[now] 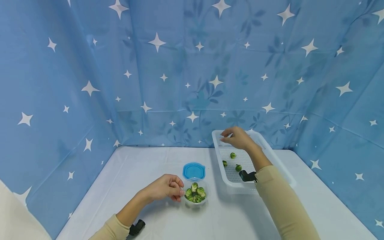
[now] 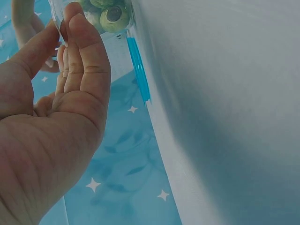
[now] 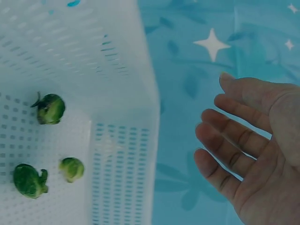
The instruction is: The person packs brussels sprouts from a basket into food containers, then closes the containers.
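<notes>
My left hand (image 1: 166,188) pinches the near-left side of a small round clear plastic container (image 1: 205,192) between thumb and fingers. Several green Brussels sprouts (image 1: 201,192) fill that container; in the left wrist view its wall shows right at my fingertips (image 2: 74,10). Over the far left corner of a white perforated plastic basket (image 1: 240,188) hovers my right hand (image 1: 237,138), fingers loosely bent and parted, holding nothing. Three more sprouts lie inside the basket, among them a pale one (image 3: 71,169) and a darker one (image 3: 50,108).
A blue lid (image 1: 194,170) lies on the white-covered table (image 1: 135,166) just behind the clear container. The basket stands at the right, close to the blue star-patterned curtain (image 1: 180,83) that closes off the back and sides.
</notes>
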`<state>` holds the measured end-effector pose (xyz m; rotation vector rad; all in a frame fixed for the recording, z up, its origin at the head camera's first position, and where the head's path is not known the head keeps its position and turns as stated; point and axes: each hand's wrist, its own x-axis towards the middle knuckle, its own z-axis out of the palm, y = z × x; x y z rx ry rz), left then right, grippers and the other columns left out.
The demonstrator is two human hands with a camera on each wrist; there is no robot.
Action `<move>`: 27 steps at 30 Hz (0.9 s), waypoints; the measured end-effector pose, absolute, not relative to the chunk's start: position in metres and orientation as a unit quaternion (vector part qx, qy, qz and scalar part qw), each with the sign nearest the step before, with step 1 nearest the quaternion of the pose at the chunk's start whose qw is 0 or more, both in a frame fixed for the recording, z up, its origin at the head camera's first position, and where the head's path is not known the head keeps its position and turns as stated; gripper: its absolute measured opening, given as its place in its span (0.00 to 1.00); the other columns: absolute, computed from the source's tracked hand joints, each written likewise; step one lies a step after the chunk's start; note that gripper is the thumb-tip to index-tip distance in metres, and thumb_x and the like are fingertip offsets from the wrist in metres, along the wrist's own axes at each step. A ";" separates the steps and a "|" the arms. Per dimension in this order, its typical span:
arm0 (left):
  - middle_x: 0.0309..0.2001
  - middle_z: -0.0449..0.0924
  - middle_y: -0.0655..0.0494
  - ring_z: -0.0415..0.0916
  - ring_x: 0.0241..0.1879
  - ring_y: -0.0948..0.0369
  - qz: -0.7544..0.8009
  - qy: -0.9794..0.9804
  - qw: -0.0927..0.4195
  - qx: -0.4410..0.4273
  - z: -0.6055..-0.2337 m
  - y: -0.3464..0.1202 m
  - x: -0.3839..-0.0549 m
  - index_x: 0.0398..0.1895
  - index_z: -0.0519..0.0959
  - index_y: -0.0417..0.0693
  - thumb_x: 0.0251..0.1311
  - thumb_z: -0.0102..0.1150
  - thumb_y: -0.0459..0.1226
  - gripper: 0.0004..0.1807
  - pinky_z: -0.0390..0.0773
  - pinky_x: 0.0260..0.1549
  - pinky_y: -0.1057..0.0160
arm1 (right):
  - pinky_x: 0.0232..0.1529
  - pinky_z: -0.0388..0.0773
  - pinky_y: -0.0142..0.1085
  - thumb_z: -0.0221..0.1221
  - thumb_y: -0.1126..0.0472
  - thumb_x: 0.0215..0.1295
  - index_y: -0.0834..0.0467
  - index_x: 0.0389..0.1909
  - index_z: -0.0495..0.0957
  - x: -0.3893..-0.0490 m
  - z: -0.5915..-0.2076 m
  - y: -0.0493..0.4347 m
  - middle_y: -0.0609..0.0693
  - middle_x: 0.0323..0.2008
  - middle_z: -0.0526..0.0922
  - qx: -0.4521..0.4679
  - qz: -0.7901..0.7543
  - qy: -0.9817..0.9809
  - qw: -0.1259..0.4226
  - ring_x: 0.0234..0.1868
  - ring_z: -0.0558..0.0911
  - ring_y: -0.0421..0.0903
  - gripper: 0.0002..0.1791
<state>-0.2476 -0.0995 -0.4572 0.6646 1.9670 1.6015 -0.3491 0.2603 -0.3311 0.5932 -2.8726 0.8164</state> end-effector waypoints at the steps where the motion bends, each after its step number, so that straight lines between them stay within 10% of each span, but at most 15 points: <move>1: 0.39 0.86 0.34 0.88 0.33 0.53 0.590 0.725 0.257 0.245 -0.457 -0.099 -0.247 0.53 0.75 0.28 0.70 0.65 0.35 0.18 0.89 0.40 0.51 | 0.46 0.85 0.48 0.63 0.56 0.75 0.63 0.60 0.82 -0.351 -0.333 0.261 0.62 0.56 0.84 0.192 0.269 -0.943 0.047 0.51 0.84 0.57 0.20; 27: 0.36 0.87 0.42 0.88 0.34 0.54 0.590 0.726 0.258 0.241 -0.457 -0.099 -0.247 0.53 0.75 0.28 0.70 0.65 0.35 0.18 0.89 0.41 0.50 | 0.60 0.78 0.62 0.57 0.57 0.78 0.69 0.63 0.78 -0.369 -0.373 0.282 0.69 0.61 0.80 0.116 0.254 -0.959 0.040 0.63 0.78 0.68 0.22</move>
